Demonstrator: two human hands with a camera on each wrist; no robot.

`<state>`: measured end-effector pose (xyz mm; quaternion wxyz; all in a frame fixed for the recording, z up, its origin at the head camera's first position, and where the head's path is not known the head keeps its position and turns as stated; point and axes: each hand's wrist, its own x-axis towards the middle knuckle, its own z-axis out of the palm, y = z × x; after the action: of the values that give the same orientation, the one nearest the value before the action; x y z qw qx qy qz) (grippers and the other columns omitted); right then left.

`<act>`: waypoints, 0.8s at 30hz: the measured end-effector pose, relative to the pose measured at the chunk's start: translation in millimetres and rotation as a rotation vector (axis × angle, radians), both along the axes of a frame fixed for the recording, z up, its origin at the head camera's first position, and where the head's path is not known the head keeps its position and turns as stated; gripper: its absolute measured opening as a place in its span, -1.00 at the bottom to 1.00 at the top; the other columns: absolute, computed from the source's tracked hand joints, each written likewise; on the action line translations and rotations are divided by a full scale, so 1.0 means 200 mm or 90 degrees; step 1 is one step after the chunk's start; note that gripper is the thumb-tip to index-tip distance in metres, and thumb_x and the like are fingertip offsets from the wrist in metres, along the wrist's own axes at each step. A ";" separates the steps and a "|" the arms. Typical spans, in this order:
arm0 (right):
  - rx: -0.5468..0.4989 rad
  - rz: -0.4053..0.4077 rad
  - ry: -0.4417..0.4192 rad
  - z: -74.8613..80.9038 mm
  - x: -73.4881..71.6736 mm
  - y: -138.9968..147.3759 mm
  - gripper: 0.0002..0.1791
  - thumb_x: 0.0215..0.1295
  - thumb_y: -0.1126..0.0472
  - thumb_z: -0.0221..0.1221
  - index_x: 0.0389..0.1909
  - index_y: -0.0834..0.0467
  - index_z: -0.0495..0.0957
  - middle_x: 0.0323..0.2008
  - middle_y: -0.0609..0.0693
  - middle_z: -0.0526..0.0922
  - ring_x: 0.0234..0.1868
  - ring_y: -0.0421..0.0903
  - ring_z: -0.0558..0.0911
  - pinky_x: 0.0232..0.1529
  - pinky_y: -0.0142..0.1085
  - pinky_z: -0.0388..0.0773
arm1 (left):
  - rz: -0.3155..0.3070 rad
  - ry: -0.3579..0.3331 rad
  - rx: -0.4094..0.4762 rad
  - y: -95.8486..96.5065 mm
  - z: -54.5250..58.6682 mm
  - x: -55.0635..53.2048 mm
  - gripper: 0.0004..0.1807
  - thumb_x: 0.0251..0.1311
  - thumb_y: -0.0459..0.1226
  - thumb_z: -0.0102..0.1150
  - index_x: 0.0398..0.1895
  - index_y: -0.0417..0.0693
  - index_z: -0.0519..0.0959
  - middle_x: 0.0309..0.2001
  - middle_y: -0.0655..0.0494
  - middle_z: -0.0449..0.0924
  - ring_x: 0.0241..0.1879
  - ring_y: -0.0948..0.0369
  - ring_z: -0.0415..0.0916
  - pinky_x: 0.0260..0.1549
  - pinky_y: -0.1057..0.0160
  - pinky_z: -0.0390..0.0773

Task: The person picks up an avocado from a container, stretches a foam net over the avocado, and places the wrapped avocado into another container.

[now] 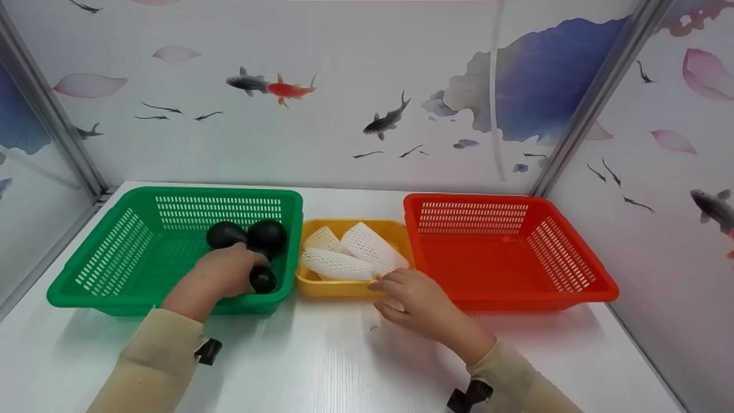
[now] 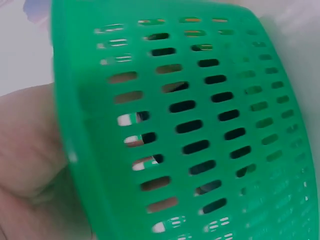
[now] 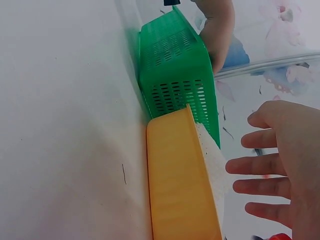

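Observation:
My left hand (image 1: pixel 229 268) reaches into the green basket (image 1: pixel 92 287), its fingers and thumb around a black, rounded fruit (image 1: pixel 262 280) near the basket's front right corner. Two more black fruits, one egg-shaped (image 1: pixel 225 235) and one rounder (image 1: pixel 267 236), lie just beyond the fingers. Through the slots in the left wrist view, the dark fruit (image 2: pixel 189 126) shows only in pieces. My right hand (image 1: pixel 421 304) hovers at the front right of the yellow tray (image 1: pixel 338 289), fingers spread and holding nothing. White foam net sleeves (image 1: pixel 367 246) lie in that tray, close to the fingertips.
A red basket (image 1: pixel 510 298) stands right of the yellow tray, with no contents showing. All three containers sit side by side on a white table (image 1: pixel 321 355). Printed panels (image 1: pixel 344 46) with metal posts (image 1: pixel 602 97) enclose the back and sides.

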<state>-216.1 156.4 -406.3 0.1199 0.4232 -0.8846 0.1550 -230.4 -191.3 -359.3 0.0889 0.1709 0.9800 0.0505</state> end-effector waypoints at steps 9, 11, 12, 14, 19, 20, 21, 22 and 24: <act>0.008 -0.009 -0.022 0.00 0.01 -0.02 -0.69 0.31 0.08 0.24 0.02 0.08 0.64 0.04 -0.05 0.65 -0.02 -0.07 0.57 0.03 -0.16 0.53 | 0.051 0.047 0.085 -0.01 0.02 0.05 -0.45 0.06 -0.23 0.41 0.17 -0.03 0.53 0.04 -0.17 0.50 -0.12 -0.06 0.48 -0.07 -0.23 0.51; 0.006 -0.003 -0.013 0.00 0.02 -0.02 -0.70 0.31 0.07 0.23 0.02 0.07 0.65 0.03 -0.06 0.66 -0.01 -0.07 0.57 0.04 -0.16 0.53 | 0.052 0.066 0.099 -0.01 0.02 0.06 -0.44 0.03 -0.24 0.40 0.17 -0.05 0.51 0.03 -0.13 0.51 -0.12 -0.04 0.48 -0.06 -0.21 0.52; 0.005 0.001 -0.004 0.00 0.02 -0.02 -0.70 0.31 0.07 0.23 0.01 0.07 0.65 0.02 -0.06 0.66 -0.02 -0.07 0.58 0.04 -0.16 0.53 | 0.053 0.075 0.110 -0.01 0.02 0.07 -0.44 0.03 -0.25 0.39 0.16 -0.05 0.51 0.03 -0.12 0.51 -0.12 -0.04 0.48 -0.06 -0.20 0.52; -0.002 0.010 0.018 0.00 0.03 -0.03 -0.71 0.30 0.08 0.24 -0.01 0.07 0.65 -0.01 -0.07 0.67 -0.04 -0.07 0.58 0.02 -0.18 0.53 | 0.058 0.096 0.135 -0.01 0.02 0.09 -0.43 0.02 -0.25 0.37 0.17 -0.05 0.49 0.06 -0.10 0.50 -0.10 -0.03 0.47 -0.06 -0.18 0.52; -0.020 0.014 0.025 0.01 0.04 -0.04 -0.72 0.28 0.09 0.26 -0.02 0.06 0.66 -0.04 -0.08 0.68 -0.04 -0.08 0.58 0.03 -0.17 0.53 | 0.064 0.147 0.209 0.03 0.04 0.10 -0.41 0.03 -0.24 0.35 0.20 -0.05 0.45 0.14 -0.08 0.46 0.00 -0.04 0.46 -0.02 -0.17 0.52; -0.021 0.012 0.021 0.01 0.04 -0.04 -0.71 0.28 0.09 0.26 -0.01 0.06 0.66 -0.04 -0.09 0.68 -0.03 -0.08 0.57 0.04 -0.17 0.53 | 0.064 0.156 0.222 0.04 0.04 0.10 -0.40 0.03 -0.24 0.35 0.20 -0.04 0.45 0.15 -0.08 0.45 0.02 -0.05 0.45 -0.02 -0.17 0.52; -0.022 0.008 0.014 0.01 0.04 -0.04 -0.71 0.28 0.09 0.25 -0.01 0.06 0.66 -0.03 -0.09 0.68 -0.02 -0.08 0.57 0.05 -0.16 0.53 | 0.064 0.164 0.233 0.05 0.05 0.11 -0.40 0.04 -0.23 0.36 0.21 -0.04 0.44 0.16 -0.07 0.45 0.03 -0.04 0.45 -0.02 -0.18 0.52; -0.023 0.005 0.010 0.01 0.04 -0.05 -0.71 0.29 0.09 0.25 -0.01 0.06 0.66 -0.03 -0.09 0.68 -0.01 -0.08 0.57 0.06 -0.16 0.52 | 0.065 0.173 0.244 0.06 0.05 0.11 -0.40 0.04 -0.23 0.37 0.21 -0.03 0.44 0.17 -0.07 0.44 0.04 -0.04 0.44 -0.02 -0.18 0.52; -0.028 0.000 0.009 0.01 0.04 -0.05 -0.71 0.29 0.09 0.25 -0.01 0.06 0.65 -0.03 -0.08 0.68 0.00 -0.08 0.57 0.07 -0.16 0.52 | 0.062 0.197 0.264 0.07 0.06 0.12 -0.40 0.03 -0.21 0.40 0.19 -0.03 0.45 0.15 -0.04 0.46 0.04 -0.02 0.44 -0.01 -0.16 0.52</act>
<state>-208.0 145.7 -403.9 0.1356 0.4214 -0.8802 0.1714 -206.9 -177.2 -347.4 -0.1014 0.1437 0.9578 0.2275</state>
